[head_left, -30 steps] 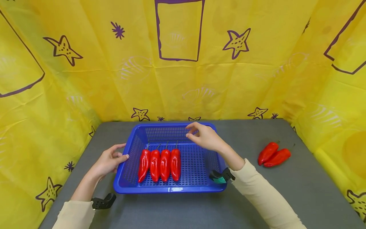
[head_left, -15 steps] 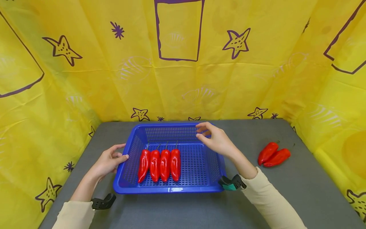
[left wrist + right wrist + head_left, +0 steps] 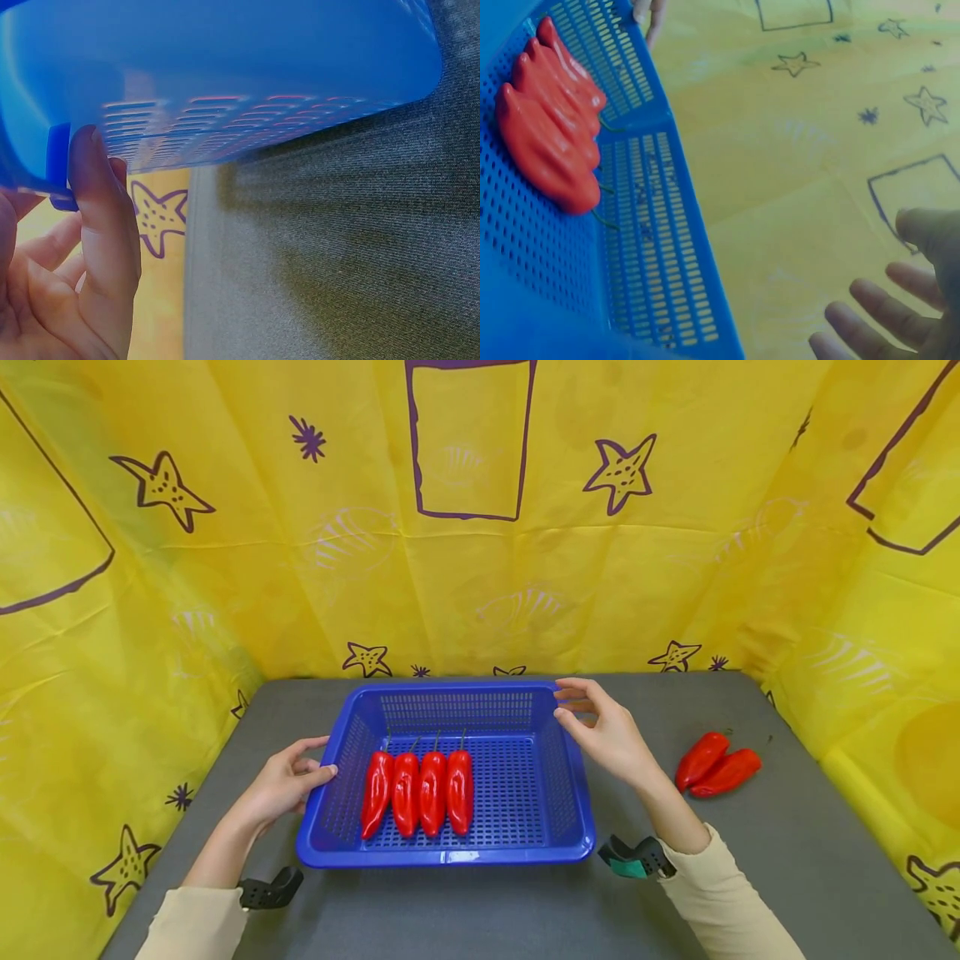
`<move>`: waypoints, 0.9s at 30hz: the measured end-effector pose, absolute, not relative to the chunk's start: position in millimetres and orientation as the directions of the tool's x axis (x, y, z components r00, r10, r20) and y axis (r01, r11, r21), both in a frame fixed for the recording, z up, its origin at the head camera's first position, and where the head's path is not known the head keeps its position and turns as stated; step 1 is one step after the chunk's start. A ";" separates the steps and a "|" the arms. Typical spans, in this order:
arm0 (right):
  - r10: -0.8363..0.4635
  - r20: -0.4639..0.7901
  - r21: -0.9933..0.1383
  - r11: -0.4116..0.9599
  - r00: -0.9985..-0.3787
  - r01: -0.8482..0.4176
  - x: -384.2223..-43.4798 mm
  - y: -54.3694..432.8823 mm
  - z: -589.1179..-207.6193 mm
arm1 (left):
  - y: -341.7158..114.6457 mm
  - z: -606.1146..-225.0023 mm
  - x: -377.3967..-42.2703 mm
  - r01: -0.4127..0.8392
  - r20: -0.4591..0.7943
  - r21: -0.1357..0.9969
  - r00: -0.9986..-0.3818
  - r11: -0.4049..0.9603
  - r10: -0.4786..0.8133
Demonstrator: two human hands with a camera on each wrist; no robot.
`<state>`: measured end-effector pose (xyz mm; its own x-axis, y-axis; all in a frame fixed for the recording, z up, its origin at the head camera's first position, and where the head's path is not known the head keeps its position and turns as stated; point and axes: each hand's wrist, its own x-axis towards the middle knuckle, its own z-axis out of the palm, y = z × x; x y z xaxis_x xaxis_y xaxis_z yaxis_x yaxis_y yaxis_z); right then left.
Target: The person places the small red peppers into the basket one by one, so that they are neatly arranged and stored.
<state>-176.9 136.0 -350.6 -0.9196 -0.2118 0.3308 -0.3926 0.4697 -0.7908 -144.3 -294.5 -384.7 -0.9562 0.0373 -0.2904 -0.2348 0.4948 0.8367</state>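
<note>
A blue plastic basket (image 3: 446, 857) with perforated sides stands on the grey table. Several red peppers (image 3: 432, 793) lie side by side in its left half, green stems toward the far wall. My left hand (image 3: 279, 783) grips the basket's left rim, its thumb on top; in the left wrist view the thumb (image 3: 101, 217) presses against the blue edge. Over the basket's right rim hovers my right hand (image 3: 609, 735), holding nothing, fingers loosely bent and spread. The right wrist view shows those fingers (image 3: 881, 311) apart from the basket.
Two more red peppers, one (image 3: 701, 760) leaning against another (image 3: 727, 773), lie on the table right of the basket. A yellow cloth (image 3: 465, 602) with starfish drawings encloses the back and sides.
My right hand has moved right, from above the basket's inside to its right rim, and its fingers have spread wider. The left hand, basket and peppers have stayed in place.
</note>
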 end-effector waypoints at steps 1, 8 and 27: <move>-0.200 0.335 -0.796 0.464 -0.921 -0.390 -176.0 139.0 -351.0 | -294.4 -384.7 -144.4 -0.236 -0.292 0.836 -0.956 0.495 0.037; -0.095 0.372 -0.798 0.476 -0.923 -0.371 -163.0 153.5 -345.3 | -293.7 -384.7 -144.3 -0.241 -0.298 0.835 -0.954 0.494 0.037; 0.130 0.357 -0.870 0.406 -0.925 -0.278 -154.6 210.7 -390.0 | -294.2 -384.6 -144.6 -0.252 -0.308 0.831 -0.951 0.496 0.034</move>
